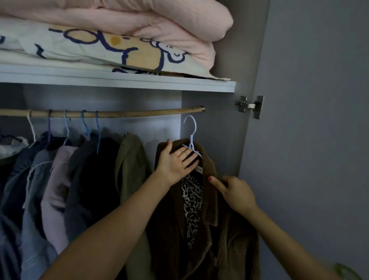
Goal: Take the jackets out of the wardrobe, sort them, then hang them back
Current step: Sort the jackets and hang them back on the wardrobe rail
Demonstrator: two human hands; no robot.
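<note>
fingers (185, 155) of the left hand (176, 163) lie straight and spread, flat against the inside of the collar of the brown jacket (203, 233), with the thumb hooked over the collar's upper left edge. just past those fingertips the white hanger (191, 135) sits in the neck of the jacket, its hook standing free in the air below the right end of the rod (115, 114), not on it. the right hand (236, 192) is lower and to the right of the left fingers, loosely curled, its forefinger stretched out so the tip touches the right lapel; whether the other fingers pinch cloth i cannot tell. between the two hands a leopard-print lining (192, 202) shows inside the open front.

left of the left fingers an olive jacket (131, 162) hangs nearest, then a black one (101, 170), and further left a row of grey, lilac and blue jackets (45, 186) on coloured hangers along the rod. above the fingers runs the shelf (135, 79), bearing a cartoon-print quilt (113, 52) and on top of it a folded pink quilt (154, 17). right of the right fingers the wardrobe door (315, 135) stands open on a metal hinge (250, 106).
</note>
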